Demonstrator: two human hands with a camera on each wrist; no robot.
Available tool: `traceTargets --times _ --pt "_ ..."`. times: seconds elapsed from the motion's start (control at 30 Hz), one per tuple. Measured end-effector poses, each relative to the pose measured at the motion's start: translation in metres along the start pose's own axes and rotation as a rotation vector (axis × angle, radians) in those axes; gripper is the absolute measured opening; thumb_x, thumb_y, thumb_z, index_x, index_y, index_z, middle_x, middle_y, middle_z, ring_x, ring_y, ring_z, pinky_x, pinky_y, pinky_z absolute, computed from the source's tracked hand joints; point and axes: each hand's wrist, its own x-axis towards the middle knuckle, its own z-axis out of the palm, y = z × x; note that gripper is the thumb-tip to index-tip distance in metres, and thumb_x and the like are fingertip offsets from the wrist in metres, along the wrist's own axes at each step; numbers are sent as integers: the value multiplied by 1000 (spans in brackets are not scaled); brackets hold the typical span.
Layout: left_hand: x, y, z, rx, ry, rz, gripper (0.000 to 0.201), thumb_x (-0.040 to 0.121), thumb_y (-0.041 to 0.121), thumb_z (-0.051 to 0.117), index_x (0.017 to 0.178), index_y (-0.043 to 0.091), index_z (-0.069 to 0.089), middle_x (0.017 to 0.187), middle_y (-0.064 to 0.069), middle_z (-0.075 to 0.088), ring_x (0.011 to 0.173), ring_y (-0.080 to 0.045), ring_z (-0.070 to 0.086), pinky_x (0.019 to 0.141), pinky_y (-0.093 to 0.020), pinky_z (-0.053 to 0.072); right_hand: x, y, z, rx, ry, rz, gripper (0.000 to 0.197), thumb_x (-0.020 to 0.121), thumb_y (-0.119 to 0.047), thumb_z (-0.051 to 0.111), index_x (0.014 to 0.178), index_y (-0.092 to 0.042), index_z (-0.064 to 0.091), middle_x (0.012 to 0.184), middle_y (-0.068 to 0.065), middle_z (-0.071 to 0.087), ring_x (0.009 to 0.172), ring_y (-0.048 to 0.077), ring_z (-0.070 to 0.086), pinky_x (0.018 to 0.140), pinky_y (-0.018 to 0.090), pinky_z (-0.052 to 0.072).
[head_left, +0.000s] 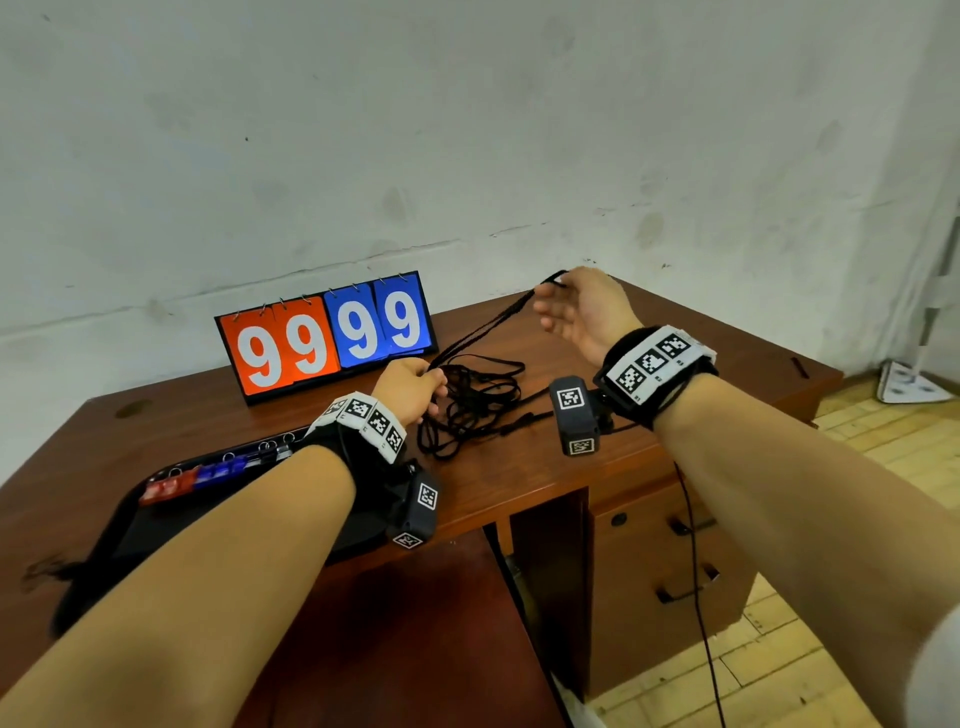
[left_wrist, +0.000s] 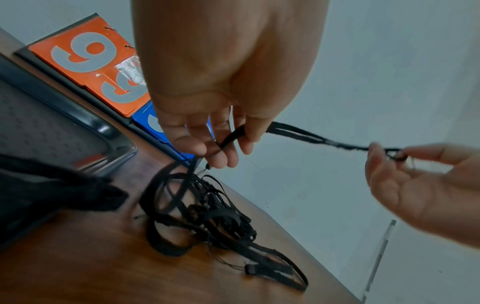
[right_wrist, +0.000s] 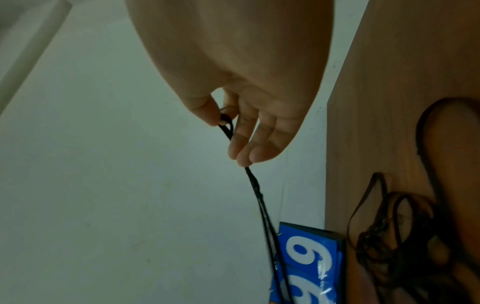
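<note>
A tangled pile of thin black cord (head_left: 475, 402) (left_wrist: 205, 214) (right_wrist: 405, 230) lies on the brown wooden desk (head_left: 519, 478). My left hand (head_left: 410, 387) (left_wrist: 223, 142) hovers just above the pile and pinches the cord between its fingertips. From there a doubled strand (head_left: 488, 325) (left_wrist: 311, 136) (right_wrist: 262, 205) runs taut up and to the right. My right hand (head_left: 571, 306) (left_wrist: 400, 162) (right_wrist: 228, 123) holds that strand's looped end between thumb and forefinger, raised above the desk's far edge, its other fingers loosely extended.
A flip scoreboard (head_left: 324, 338) showing 99 in orange and 99 in blue stands at the back of the desk by the wall. A black tray (head_left: 171, 519) with red and blue clips lies under my left forearm. Desk drawers (head_left: 670, 566) sit below right.
</note>
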Motion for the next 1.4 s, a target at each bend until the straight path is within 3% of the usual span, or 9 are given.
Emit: traceTargets --times 0.17,0.3,0.43,0.57,0.7,0.83,1.0,1.2,1.4 --pt "6 7 -5 -42 4 28 25 102 25 45 93 10 63 87 -5 72 56 -15 57 45 -23 38 4 29 -22 -463 73 109 14 93 -9 50 106 -11 48 67 6 51 47 17 45 42 23 36" --pt "5 14 -1 -13 -46 70 27 102 24 46 87 11 65 78 -5 69 49 -14 54 59 -29 46 1 42 -18 -682 46 15 35 90 -11 57 121 -20 43 74 4 51 50 15 42 42 26 35" --pt "0 23 7 120 -123 148 26 100 25 50 89 10 68 74 -2 65 51 -12 54 58 -22 47 -10 46 7 -877 -197 -175 46 88 -11 58 133 -21 51 96 3 61 58 14 55 52 26 45" --pt "-6 31 12 193 -205 207 13 96 18 56 89 12 66 71 -6 67 55 -13 59 59 -28 50 -18 57 24 -973 -504 -149 55 95 -14 56 146 -24 40 127 -4 54 72 17 62 47 22 48" --pt "-7 29 8 135 -236 141 12 89 7 58 92 14 66 80 -16 70 70 -25 65 73 -42 57 -17 62 22 -1082 -542 -186 30 94 -14 59 124 -17 60 92 6 68 65 13 61 54 25 53" --pt "-11 30 6 -20 -244 54 22 92 -3 45 97 5 65 84 -14 68 62 -20 63 57 -31 54 -15 61 16 -1112 -446 -209 11 92 -14 63 99 -9 70 71 4 65 58 15 58 62 34 55" --pt "-13 23 1 -46 -220 -22 32 91 -7 39 107 3 64 95 -15 70 53 -16 60 43 -23 44 -12 57 11 -932 -332 -154 8 95 -13 59 93 -10 66 67 2 63 54 13 56 51 25 49" --pt "-16 16 -2 -8 -268 33 18 96 9 55 111 9 66 91 -5 72 53 -10 56 41 -18 39 -13 58 4 -822 -310 -117 9 97 -11 55 94 -8 63 73 7 64 56 14 57 51 25 49" --pt "-19 16 4 -11 -297 75 29 99 12 53 127 20 57 106 -8 65 61 -10 58 44 -19 42 -23 56 4 -709 -376 -64 15 99 -7 50 96 -9 64 73 5 64 60 14 59 51 22 47"
